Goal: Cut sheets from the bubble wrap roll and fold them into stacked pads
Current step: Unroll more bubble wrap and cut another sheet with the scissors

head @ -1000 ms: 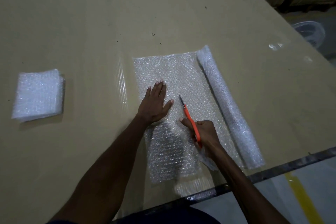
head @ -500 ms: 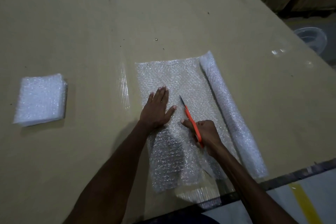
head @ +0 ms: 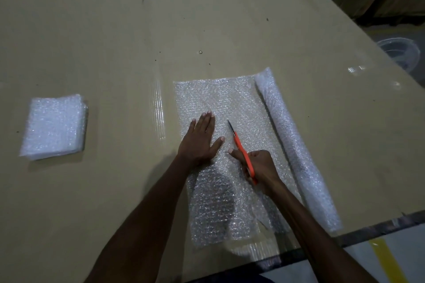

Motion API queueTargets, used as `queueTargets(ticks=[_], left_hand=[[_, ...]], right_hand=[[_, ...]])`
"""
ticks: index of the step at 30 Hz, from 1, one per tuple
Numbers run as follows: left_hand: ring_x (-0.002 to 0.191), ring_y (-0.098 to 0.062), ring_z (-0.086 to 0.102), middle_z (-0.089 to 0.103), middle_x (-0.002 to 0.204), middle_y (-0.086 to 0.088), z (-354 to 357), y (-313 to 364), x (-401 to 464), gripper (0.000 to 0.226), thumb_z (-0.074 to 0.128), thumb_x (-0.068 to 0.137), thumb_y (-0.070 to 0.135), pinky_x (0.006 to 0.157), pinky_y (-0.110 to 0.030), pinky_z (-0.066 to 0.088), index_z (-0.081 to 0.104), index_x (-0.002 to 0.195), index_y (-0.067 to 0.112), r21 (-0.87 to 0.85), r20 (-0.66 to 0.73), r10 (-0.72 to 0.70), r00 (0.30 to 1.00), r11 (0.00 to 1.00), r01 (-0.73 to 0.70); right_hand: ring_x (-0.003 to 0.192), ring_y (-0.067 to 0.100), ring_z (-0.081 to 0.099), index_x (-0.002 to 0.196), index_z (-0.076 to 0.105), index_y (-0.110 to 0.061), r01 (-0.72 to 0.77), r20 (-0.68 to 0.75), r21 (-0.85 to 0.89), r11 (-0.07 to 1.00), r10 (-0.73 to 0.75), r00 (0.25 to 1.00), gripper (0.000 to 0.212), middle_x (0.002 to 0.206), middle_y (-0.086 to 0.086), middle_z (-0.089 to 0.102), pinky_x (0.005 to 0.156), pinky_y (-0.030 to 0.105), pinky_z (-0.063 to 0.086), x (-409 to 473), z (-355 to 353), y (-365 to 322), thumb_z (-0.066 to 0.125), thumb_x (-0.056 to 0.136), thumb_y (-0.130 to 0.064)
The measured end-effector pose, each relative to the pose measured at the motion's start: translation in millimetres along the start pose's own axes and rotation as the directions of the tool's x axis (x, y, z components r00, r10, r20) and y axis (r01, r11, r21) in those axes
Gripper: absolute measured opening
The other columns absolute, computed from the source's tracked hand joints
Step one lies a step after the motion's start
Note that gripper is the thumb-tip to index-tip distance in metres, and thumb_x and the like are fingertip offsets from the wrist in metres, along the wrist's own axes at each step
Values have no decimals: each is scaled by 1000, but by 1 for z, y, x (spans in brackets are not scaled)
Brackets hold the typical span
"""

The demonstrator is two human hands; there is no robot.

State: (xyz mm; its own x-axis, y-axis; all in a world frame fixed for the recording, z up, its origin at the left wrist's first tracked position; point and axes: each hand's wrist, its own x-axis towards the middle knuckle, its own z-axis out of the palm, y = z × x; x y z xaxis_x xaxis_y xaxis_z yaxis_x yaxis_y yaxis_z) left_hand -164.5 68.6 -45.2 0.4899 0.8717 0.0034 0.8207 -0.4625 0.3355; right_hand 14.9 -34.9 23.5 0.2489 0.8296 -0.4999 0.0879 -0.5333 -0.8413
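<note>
The clear unrolled sheet of bubble wrap (head: pixel 220 103) lies flat on the cardboard-covered desk (head: pixel 115 41) in front of me, still joined along its right edge to the long white bubble wrap roll (head: pixel 296 147). My left hand (head: pixel 200 140) lies on it palm down, fingers straight and spread, pressing rather than gripping. My right hand (head: pixel 259 165) has its grip curled round the handle of the orange-handled scissors (head: pixel 241 149), whose blades look nearly closed and point away from me and a little left. The wrap seems very light, soft and slippery on the board — it would likely creep or bunch unless held flat close beside the cut line. The roll's long axis runs from near right to far left, parallel to the cut. The white stack of folded bubble wrap pads (head: pixel 54 126) sits well apart on the left.
</note>
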Motion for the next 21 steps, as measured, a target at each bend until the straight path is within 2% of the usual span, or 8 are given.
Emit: queueTargets(ticks=[5,11,13,16,21], left_hand=[[153,-20,-7,-4,167,-9,-1,1,-1,81,21,99,60,122,-39,-7,4,159,8,-13,0,-6,1000,1000,6],[153,-20,-8,-5,167,-9,-1,1,-2,82,19,99,61,122,-39,-7,3,159,8,-14,5,-10,1000,1000,10],[153,-20,-7,-4,167,-9,0,1,-2,84,15,97,64,123,-41,-5,3,159,8,-11,4,-9,1000,1000,9],[153,-19,-8,-4,167,-9,1,0,-2,84,15,97,64,124,-43,-3,3,159,8,-11,8,-11,1000,1000,11],[153,-20,-7,-5,166,-10,2,0,-2,83,17,99,63,124,-44,-2,3,159,8,0,6,-18,1000,1000,18]], right_hand=[[35,20,42,44,58,-13,-20,3,33,999,20,1000,55,43,12,50,43,26,35,4,3,-2,90,72,-47],[35,20,43,54,62,-4,-13,8,27,1000,13,1000,52,47,14,51,42,24,36,9,3,-4,91,71,-45],[39,22,46,56,65,-4,-7,8,5,1000,7,1000,56,49,18,53,44,28,37,11,3,-1,91,65,-52],[43,24,47,49,64,-9,-11,9,-30,999,11,1000,60,49,19,54,46,31,39,13,3,-6,89,61,-62],[40,21,44,43,58,-16,0,7,-30,1000,0,1000,62,48,14,52,45,27,37,17,6,-18,90,59,-65]])
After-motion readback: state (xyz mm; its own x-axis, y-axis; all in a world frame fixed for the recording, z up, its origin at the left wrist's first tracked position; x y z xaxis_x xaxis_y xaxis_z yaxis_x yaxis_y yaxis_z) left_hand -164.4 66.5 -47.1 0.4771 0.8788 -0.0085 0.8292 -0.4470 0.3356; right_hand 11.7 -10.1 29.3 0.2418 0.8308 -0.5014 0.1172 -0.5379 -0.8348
